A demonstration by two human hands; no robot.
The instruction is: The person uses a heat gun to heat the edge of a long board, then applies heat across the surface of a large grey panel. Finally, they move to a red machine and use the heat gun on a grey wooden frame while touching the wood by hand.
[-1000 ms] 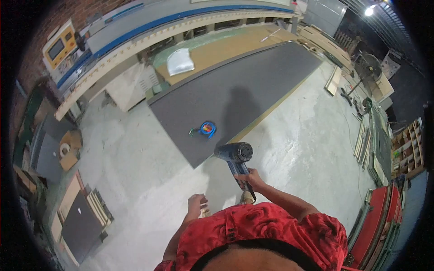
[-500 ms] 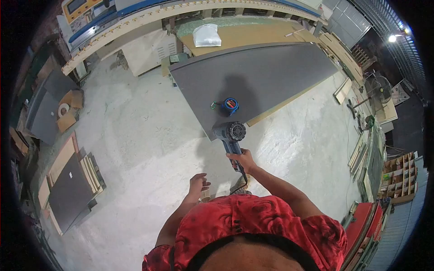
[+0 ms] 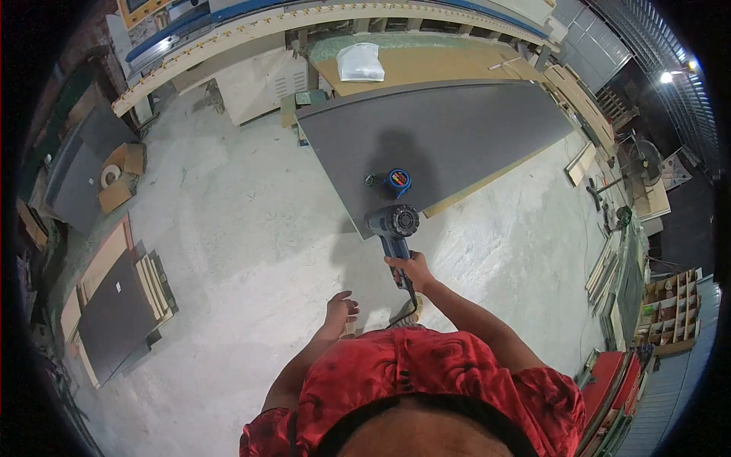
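Note:
My right hand is wrapped round the grip of a heat gun, whose round vented back end faces up toward me. A black cord hangs from the base of its handle. The gun's body overlaps the near corner of a large dark grey panel in this view. On that panel, just beyond the gun, lies a blue tape measure with a strap. My left hand hangs over the floor at my left side, fingers apart and slightly bent, holding nothing.
Behind the panel stands a long machine with a tan board and a white bag. Stacked boards and a cardboard box are on the left. A fan, wood strips and a compartment rack line the right.
The view has turned slightly, so the panel, tape measure and surroundings sit a little further right. My right hand keeps its hold on the heat gun; my left hand stays empty.

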